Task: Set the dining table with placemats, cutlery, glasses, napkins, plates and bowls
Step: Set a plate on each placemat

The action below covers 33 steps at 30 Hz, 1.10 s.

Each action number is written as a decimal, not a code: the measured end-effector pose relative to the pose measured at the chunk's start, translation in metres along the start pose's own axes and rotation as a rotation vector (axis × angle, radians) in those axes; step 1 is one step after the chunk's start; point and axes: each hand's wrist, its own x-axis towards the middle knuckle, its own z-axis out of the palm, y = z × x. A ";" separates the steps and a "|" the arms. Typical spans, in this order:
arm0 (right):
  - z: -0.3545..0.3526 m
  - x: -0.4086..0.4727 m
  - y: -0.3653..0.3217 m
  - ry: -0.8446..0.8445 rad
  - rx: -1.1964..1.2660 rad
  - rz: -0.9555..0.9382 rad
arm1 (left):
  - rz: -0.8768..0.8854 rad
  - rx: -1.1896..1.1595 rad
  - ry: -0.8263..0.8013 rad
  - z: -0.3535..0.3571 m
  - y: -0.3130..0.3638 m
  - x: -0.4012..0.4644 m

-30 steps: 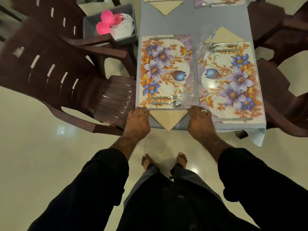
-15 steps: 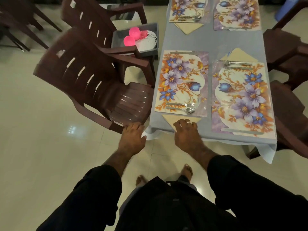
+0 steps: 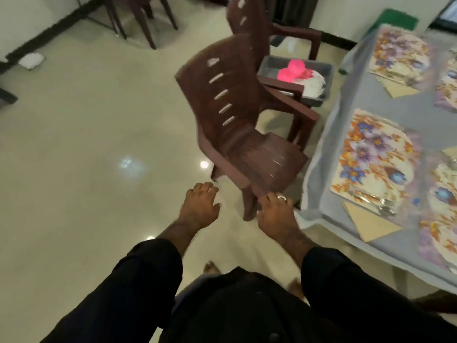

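Head view: both hands are seen off the table. Left hand (image 3: 200,209) hangs over the floor, fingers loosely spread, nothing held. Right hand (image 3: 274,216) is at the front corner of the brown chair (image 3: 247,134); contact or grasp cannot be told through blur. Grey bin (image 3: 296,80) sits on the second chair's seat, beside the table (image 3: 329,134), holding pink bowls (image 3: 290,70) and a white plate (image 3: 312,82). Plate judged rigid, breakable, best taken by the rim; bowls likely light plastic. Nearest placemat (image 3: 371,159) lies flat, long axis across the table, a napkin (image 3: 371,225) beside it with one corner overhanging the near edge.
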 end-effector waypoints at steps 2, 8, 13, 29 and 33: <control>-0.003 0.015 -0.041 -0.005 -0.022 -0.042 | -0.045 -0.019 0.026 -0.019 -0.043 -0.008; -0.022 0.080 -0.135 -0.043 -0.008 -0.163 | -0.205 -0.086 0.057 -0.057 -0.152 -0.020; -0.025 0.159 -0.213 -0.090 -0.037 -0.271 | -0.296 -0.117 0.042 -0.066 -0.223 0.001; -0.086 0.527 -0.409 -0.051 -0.054 -0.429 | -0.489 -0.165 0.117 -0.212 -0.483 0.224; -0.096 0.621 -0.449 -0.049 -0.037 -0.331 | -0.422 -0.130 0.096 -0.245 -0.558 0.306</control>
